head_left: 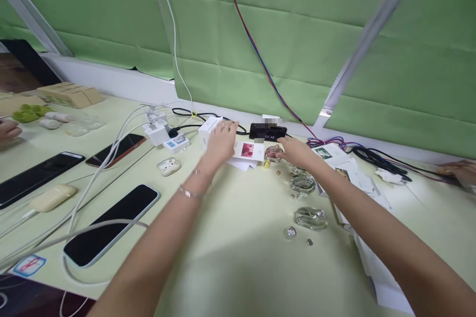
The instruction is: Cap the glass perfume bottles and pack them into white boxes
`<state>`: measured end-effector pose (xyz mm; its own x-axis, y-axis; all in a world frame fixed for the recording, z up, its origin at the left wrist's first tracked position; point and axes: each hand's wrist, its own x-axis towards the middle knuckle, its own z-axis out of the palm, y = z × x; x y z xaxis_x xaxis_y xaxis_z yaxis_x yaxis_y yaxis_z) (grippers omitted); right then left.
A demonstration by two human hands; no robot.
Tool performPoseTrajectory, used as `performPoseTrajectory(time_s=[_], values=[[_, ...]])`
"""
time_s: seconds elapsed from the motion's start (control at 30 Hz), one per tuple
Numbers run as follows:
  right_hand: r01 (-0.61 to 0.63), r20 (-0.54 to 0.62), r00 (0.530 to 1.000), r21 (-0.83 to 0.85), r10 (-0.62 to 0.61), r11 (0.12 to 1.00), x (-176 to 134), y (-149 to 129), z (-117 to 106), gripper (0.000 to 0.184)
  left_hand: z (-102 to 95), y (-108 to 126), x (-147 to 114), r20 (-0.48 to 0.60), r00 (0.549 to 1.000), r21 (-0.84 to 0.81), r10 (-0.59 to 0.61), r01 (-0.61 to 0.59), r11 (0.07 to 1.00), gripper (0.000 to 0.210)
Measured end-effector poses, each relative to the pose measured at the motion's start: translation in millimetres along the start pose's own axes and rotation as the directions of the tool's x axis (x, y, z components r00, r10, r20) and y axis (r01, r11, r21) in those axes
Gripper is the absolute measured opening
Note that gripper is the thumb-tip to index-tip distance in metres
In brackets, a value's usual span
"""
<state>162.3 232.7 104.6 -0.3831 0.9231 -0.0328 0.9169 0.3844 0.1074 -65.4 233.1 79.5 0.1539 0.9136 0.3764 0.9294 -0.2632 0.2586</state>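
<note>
My left hand [222, 141] reaches to the back of the table, fingers stretched out beside a white box [208, 131]. Right of it lies a white carton or card with a pink picture [248, 150]; whether the hand touches it I cannot tell. My right hand [293, 151] has its thumb and fingertips closed at the right edge of a small pinkish glass bottle [273, 152]. A gold-coloured cap [267, 164] is just below that bottle. Nearer me are clear glass bottles [311, 218], a round clear cap [289, 233] and a small metallic piece [309, 242].
A phone showing a clock [275, 133] leans at the back. White cartons [357, 178] and black cable coils [379, 161] are on the right. Phones [111, 225], chargers [156, 131] and white cables cover the left. Other people's hands [9, 129] show at both edges.
</note>
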Motion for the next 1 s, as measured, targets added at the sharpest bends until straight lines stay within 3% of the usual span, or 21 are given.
performPoseTrajectory(time_s=[0.1,0.13,0.23,0.37,0.47,0.57,0.63,0.77,0.9,1.0], values=[[0.056,-0.119,0.992,0.105,-0.043,0.993,-33,-1,-6,0.038,-21.3,-18,48,0.237,0.958,0.431,-0.162,0.046,0.901,0.067],[0.064,-0.140,0.989,0.134,-0.045,0.989,-44,0,-7,0.039,-24.5,-22,60,0.340,0.927,0.482,-0.160,-0.025,0.876,0.069],[0.035,-0.144,0.989,0.178,-0.009,0.983,-75,4,-6,0.041,-29.9,-23,79,0.427,0.891,0.481,-0.152,-0.082,0.873,0.062],[-0.002,-0.150,0.988,0.214,0.035,0.977,-106,11,-2,0.043,-44.0,-10,89,0.457,0.873,0.479,-0.169,-0.082,0.874,0.056],[-0.019,-0.168,0.984,0.241,0.061,0.970,-117,14,0,0.041,-60.8,-1,90,0.472,0.845,0.504,-0.250,-0.026,0.863,0.079],[-0.024,-0.195,0.977,0.285,0.082,0.958,-122,15,4,0.040,-74.0,-4,81,0.493,0.784,0.438,-0.377,0.150,0.886,0.097],[0.001,-0.221,0.973,0.310,0.071,0.951,-124,16,7,0.040,-75.9,-10,69,0.483,0.772,0.379,-0.414,0.242,0.893,0.092],[0.039,-0.232,0.972,0.323,0.039,0.946,-128,17,12,0.040,-60.0,-18,40,0.314,0.828,0.399,-0.465,0.329,0.856,0.076],[0.043,-0.224,0.974,0.328,0.033,0.944,-133,12,13,0.040,-34.9,-13,16,0.178,0.825,0.374,-0.536,0.448,0.812,0.067],[0.040,-0.218,0.975,0.331,0.035,0.943,-141,8,13,0.039,-31.9,-5,8,0.108,0.836,0.334,-0.537,0.479,0.812,0.054]])
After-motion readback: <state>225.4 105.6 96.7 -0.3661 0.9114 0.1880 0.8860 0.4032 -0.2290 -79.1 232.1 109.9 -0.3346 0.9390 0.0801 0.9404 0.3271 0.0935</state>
